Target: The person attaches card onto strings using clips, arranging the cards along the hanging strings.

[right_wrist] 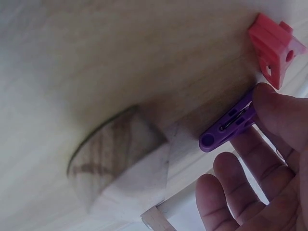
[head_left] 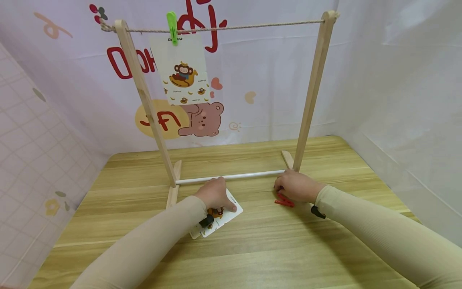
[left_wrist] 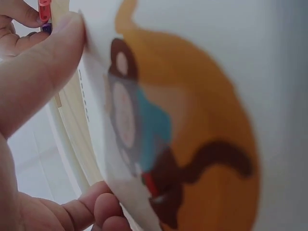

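My left hand (head_left: 213, 194) grips printed cards (head_left: 234, 201) between thumb and fingers, left of centre near the white rod. A monkey on a banana fills the front card (left_wrist: 211, 96) in the left wrist view, and the edge of a second card shows beneath it in the head view. At the rack's right foot, my right hand (head_left: 296, 186) pinches a purple clothespin (right_wrist: 228, 122) between thumb and index finger. A red clothespin (head_left: 284, 201) lies on the table right beside that hand.
A wooden rack stands on the table (head_left: 252, 249), its left post (head_left: 146, 98) and right post (head_left: 313, 88) joined by a white rod (head_left: 249, 175) below and a rope (head_left: 249, 27) above. A green clothespin (head_left: 172, 29) holds a monkey card (head_left: 195, 56) on the rope's left part.
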Demonstrator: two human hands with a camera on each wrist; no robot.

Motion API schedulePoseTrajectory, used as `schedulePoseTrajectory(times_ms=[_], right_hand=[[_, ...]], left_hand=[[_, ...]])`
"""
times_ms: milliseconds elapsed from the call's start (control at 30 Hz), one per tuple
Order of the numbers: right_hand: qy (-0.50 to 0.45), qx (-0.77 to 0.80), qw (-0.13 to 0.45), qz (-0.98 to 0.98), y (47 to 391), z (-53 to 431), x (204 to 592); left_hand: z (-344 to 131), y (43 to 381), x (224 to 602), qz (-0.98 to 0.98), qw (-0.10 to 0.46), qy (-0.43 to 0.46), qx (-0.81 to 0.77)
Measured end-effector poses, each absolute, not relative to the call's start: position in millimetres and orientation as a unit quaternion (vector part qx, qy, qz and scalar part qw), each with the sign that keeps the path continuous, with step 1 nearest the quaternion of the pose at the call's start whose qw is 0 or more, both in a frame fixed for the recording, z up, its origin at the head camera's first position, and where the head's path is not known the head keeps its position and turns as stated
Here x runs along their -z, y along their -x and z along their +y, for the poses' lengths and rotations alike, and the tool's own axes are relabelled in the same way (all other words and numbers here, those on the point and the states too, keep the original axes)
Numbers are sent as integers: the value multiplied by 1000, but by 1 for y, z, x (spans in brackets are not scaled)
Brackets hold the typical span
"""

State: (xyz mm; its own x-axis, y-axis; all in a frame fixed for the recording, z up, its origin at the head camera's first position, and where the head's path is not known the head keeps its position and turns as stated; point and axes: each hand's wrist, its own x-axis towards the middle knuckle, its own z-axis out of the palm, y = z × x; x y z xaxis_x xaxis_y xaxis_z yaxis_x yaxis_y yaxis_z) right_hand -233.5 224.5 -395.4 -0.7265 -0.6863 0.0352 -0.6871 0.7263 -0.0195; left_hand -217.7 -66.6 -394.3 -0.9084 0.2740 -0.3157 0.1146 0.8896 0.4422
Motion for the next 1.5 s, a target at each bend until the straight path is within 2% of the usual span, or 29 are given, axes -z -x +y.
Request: schedulePoseTrajectory(times_ms=[667,1000,1500], right_hand=[[-360,-58,18,-931,232,223,391],[-352,-60,28,-934,229,222,387],[-355,-65,35,-932,231,225,388]], left_hand=[[-66,218,396,959,143,-112,-217],[-67,217,395,928,185,-121,-299],[-71,217,387,934,170,-142,-280]])
